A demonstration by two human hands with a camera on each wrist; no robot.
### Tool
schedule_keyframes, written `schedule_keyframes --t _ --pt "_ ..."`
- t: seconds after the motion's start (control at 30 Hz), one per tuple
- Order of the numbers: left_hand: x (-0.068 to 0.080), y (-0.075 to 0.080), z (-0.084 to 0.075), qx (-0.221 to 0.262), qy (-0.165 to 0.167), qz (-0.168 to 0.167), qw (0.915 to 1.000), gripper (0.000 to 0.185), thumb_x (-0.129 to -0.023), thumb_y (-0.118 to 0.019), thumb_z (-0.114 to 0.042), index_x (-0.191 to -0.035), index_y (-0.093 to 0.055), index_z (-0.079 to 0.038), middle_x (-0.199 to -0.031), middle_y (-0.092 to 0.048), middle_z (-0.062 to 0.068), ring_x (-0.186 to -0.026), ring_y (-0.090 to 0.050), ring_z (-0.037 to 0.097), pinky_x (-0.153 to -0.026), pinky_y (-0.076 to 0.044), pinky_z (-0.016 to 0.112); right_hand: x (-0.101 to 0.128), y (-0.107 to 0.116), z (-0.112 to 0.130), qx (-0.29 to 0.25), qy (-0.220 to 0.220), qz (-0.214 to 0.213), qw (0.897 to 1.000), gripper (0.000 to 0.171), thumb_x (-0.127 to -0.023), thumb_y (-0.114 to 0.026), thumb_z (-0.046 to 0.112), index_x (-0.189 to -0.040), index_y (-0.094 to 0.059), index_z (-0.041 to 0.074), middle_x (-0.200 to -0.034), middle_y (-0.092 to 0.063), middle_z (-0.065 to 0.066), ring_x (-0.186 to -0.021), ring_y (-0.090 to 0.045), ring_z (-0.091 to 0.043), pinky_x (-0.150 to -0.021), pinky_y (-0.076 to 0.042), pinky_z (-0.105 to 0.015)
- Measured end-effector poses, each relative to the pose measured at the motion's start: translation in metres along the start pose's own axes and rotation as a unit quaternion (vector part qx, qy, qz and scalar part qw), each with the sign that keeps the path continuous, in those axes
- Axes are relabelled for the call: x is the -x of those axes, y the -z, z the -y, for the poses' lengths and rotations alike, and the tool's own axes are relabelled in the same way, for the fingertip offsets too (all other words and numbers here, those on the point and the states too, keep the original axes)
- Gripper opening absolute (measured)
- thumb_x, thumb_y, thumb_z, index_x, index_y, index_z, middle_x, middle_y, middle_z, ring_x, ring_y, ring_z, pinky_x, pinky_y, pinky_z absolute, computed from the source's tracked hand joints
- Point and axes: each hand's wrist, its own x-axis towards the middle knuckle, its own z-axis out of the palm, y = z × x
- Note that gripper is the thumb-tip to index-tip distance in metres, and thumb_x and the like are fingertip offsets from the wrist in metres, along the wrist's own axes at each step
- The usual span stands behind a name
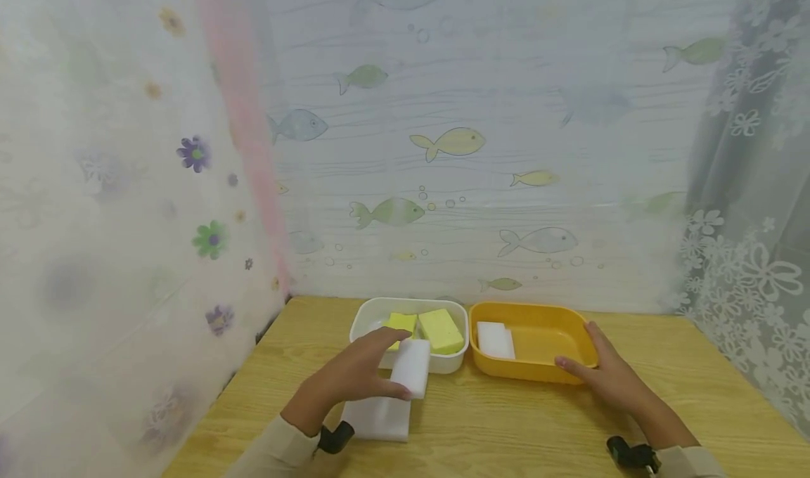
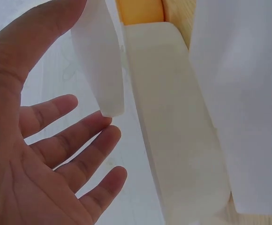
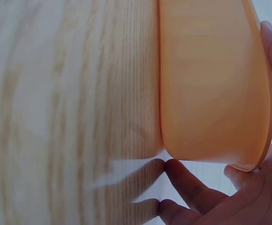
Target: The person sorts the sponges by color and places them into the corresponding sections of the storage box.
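My left hand pinches a white foam block between thumb and fingers, in front of the white container. In the left wrist view the foam block hangs from the thumb and fingertips. Two yellow sponges, one a larger block, lie inside the white container. Below the left hand, a flat white foam piece rests on the table. My right hand grips the right end of the orange container, thumb at its front rim. White foam blocks lie at that container's left end.
Both containers stand side by side at the back of the wooden table. Behind them hangs a fish-print curtain; a flowered sheet closes the left side, and a white-flowered curtain hangs at right.
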Motion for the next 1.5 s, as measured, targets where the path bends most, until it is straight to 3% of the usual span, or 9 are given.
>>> schedule_keyframes --t 0.33,0.77,1.03,1.27,1.5 --pt "-0.028 -0.002 -0.015 -0.048 -0.016 -0.011 0.9987 0.095 -0.075 -0.085 -0.065 -0.152 -0.050 -0.020 -0.151 -0.055 -0.002 -0.139 -0.051 0.019 -0.114 -0.045 0.052 -0.001 0.001 -0.001 0.004 0.001 0.001 1.000 0.112 -0.100 -0.063 0.052 -0.163 0.015 0.002 -0.167 0.013 -0.034 -0.149 -0.003 -0.064 -0.109 -0.016 -0.085" --pt "-0.059 -0.009 -0.038 -0.048 -0.020 -0.014 0.9986 0.090 -0.077 -0.082 -0.067 -0.148 -0.052 -0.022 -0.142 -0.057 -0.006 -0.122 -0.062 0.017 -0.104 -0.054 0.035 0.000 0.000 -0.002 0.002 0.003 -0.003 1.000 0.113 -0.100 -0.065 0.052 -0.163 0.014 0.003 -0.168 0.012 -0.033 -0.149 -0.003 -0.064 -0.109 -0.016 -0.085" --pt "-0.076 -0.017 -0.046 -0.082 -0.027 -0.033 0.9957 0.087 -0.077 -0.083 -0.065 -0.147 -0.053 -0.023 -0.144 -0.057 -0.005 -0.127 -0.058 0.016 -0.110 -0.050 0.042 0.000 0.001 -0.002 0.001 0.001 -0.001 1.000 0.114 -0.099 -0.064 0.053 -0.163 0.016 0.004 -0.168 0.013 -0.033 -0.149 -0.003 -0.063 -0.110 -0.016 -0.084" --pt "-0.087 -0.023 -0.051 -0.090 -0.042 -0.067 0.9928 0.084 -0.077 -0.085 -0.062 -0.144 -0.056 -0.020 -0.143 -0.058 -0.003 -0.130 -0.057 0.017 -0.109 -0.050 0.045 -0.001 0.000 -0.003 0.004 0.002 -0.002 1.000 0.113 -0.100 -0.064 0.052 -0.163 0.015 0.002 -0.168 0.012 -0.034 -0.149 -0.003 -0.064 -0.110 -0.016 -0.084" --pt "-0.098 -0.028 -0.055 -0.109 -0.029 -0.090 0.9895 0.083 -0.078 -0.080 -0.068 -0.143 -0.058 -0.021 -0.146 -0.057 -0.001 -0.132 -0.056 0.019 -0.111 -0.049 0.046 -0.001 0.001 -0.002 0.008 0.004 -0.005 1.000 0.112 -0.100 -0.064 0.051 -0.163 0.014 0.001 -0.167 0.010 -0.035 -0.149 -0.005 -0.064 -0.110 -0.018 -0.084"
